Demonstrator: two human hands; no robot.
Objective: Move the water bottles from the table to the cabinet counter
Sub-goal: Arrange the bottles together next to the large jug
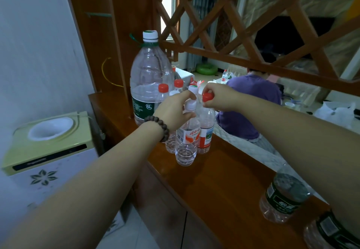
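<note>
Both hands reach over the wooden cabinet counter. My left hand, with a bead bracelet on its wrist, grips the neck of a white-capped water bottle that stands on the counter. My right hand holds the red cap of a red-labelled water bottle standing just behind it. Two more red-capped bottles stand behind my left hand, partly hidden. A big 6L bottle with a white cap rises at the back.
Two green-labelled bottles stand at the counter's near right end. A water dispenser sits low on the left. Wooden lattice rises above the counter's far edge. Beyond it a person in a purple shirt sits.
</note>
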